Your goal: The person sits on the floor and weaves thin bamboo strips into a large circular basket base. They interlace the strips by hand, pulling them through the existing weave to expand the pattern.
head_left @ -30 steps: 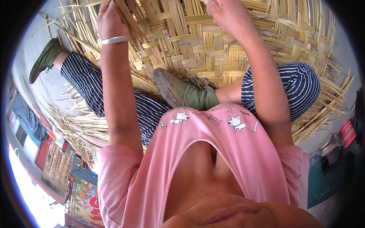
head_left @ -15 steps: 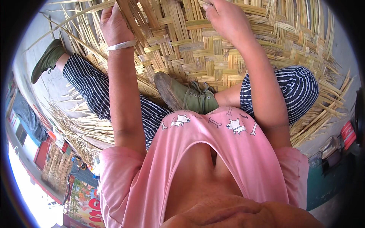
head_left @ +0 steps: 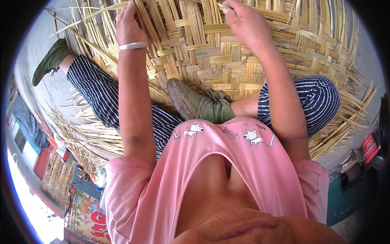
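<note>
A large woven mat [head_left: 221,61] of flat, straw-coloured reed strips spreads in front of me, with my shoe resting on it. At its far left part, my left hand [head_left: 131,27], with a pale bangle on the wrist, is closed around reed strips [head_left: 106,9]; its fingertips run close to the upper edge of the picture. To the right, my right hand [head_left: 248,25] is bent over the weave, thumb and fingers pinched together on a thin reed strip at the mat's surface. The strip's far end passes out of the picture.
Unwoven strip ends [head_left: 87,34] fan out on the left, and more stick out along the right edge [head_left: 353,118]. My green shoes [head_left: 213,107] and striped trousers [head_left: 95,91] are close to the mat. A bundle of dry stalks [head_left: 59,179] and a colourful printed panel [head_left: 87,217] stand at the lower left.
Both hands have shifted slightly down and to the right. The strips at my left hand have lowered with it, uncovering more of the weave between the hands.
</note>
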`<move>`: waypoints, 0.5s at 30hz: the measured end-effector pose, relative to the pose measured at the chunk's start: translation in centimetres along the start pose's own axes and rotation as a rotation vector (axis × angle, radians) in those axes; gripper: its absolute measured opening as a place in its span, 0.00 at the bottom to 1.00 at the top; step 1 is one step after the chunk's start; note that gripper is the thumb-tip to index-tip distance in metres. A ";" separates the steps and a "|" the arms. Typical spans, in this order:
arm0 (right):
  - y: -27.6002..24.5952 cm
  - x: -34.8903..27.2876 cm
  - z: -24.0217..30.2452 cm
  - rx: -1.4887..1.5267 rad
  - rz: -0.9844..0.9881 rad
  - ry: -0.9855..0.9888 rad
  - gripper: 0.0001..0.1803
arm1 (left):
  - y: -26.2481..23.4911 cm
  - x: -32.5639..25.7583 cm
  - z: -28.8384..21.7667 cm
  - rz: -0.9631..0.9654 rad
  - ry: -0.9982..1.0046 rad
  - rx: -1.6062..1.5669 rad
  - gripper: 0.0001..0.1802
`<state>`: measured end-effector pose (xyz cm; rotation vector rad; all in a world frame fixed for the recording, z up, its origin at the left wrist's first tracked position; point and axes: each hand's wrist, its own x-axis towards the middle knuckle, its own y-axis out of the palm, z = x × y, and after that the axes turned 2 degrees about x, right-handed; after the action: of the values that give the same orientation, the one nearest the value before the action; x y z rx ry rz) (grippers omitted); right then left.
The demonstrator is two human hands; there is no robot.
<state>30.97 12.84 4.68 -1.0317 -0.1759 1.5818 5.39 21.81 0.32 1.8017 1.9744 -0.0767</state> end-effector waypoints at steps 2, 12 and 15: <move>0.1 0.0 0.0 0.009 0.001 0.002 0.07 | -0.4 0.7 0.5 -0.030 0.016 0.035 0.16; 0.5 0.3 -0.5 -0.028 -0.011 -0.036 0.05 | 0.1 0.8 0.7 -0.061 0.023 0.107 0.17; 0.5 0.2 -0.4 -0.023 -0.015 -0.037 0.05 | 0.1 1.1 0.9 -0.060 0.033 0.107 0.17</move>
<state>30.89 12.72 4.02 -1.0174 -0.2276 1.5894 5.70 22.48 -0.90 1.8208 2.0839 -0.1756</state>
